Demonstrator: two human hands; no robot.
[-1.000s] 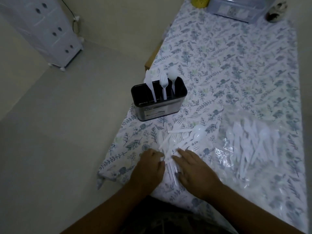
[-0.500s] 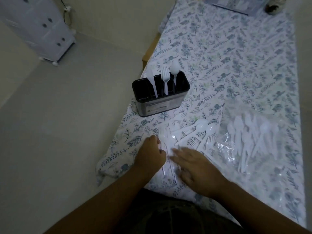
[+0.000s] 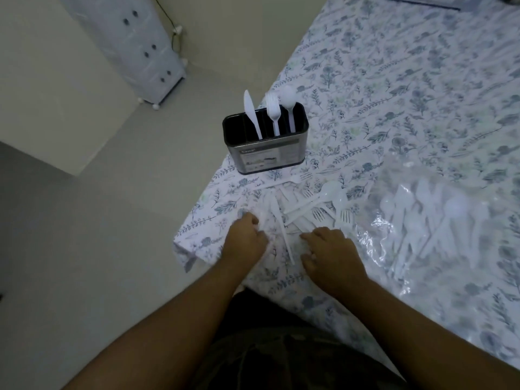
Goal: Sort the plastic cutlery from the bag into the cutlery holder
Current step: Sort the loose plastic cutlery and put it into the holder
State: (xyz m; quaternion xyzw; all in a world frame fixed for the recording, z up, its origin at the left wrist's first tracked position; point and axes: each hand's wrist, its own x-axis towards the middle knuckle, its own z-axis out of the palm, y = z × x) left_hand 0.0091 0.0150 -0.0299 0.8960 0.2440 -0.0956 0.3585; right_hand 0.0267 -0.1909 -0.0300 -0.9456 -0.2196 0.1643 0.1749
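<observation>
loose plastic cutlery [image 3: 306, 209] on counter [image 3: 422, 108]: light, stiff, slippery; pinch by handles. left hand [image 3: 247, 237] curled, contents unclear; right hand [image 3: 329, 251] flat, holding nothing.

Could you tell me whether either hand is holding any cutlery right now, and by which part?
It cannot be told. The left hand is curled over the tablecloth and the right hand rests beside a loose knife; no grip shows.
</observation>
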